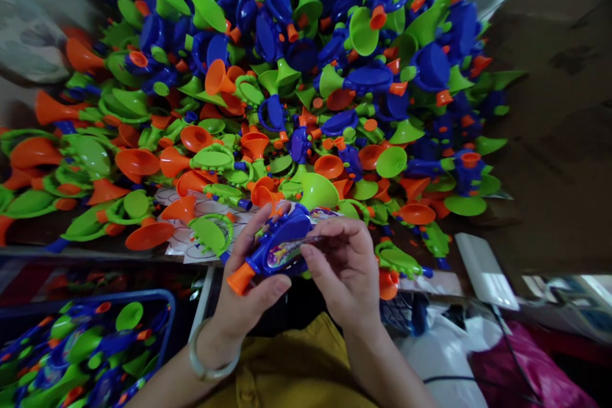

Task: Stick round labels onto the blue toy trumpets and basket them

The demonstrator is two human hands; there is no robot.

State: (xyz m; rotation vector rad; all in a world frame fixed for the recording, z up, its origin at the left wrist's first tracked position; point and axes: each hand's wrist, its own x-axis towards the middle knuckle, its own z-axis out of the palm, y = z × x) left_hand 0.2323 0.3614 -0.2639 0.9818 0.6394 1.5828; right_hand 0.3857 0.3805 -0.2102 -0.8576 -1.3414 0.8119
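Observation:
A blue toy trumpet (292,229) with an orange mouthpiece and a green bell lies in my left hand (248,280), whose fingers and thumb wrap round its body. My right hand (347,268) pinches the edge of a colourful sticker (284,252) between thumb and fingers; part of the sticker lies against the trumpet's oval face. Another printed piece shows behind the right fingers. White sheets with oval outlines (179,242) lie on the table just beyond my hands, partly under a green trumpet (209,234).
A large heap of blue, green and orange toy trumpets (272,111) covers the table beyond my hands. At lower left stands a blue bin (167,325) holding more trumpets. A white box-shaped object (485,271) sits at the right edge, above plastic bags (437,357) and a cable.

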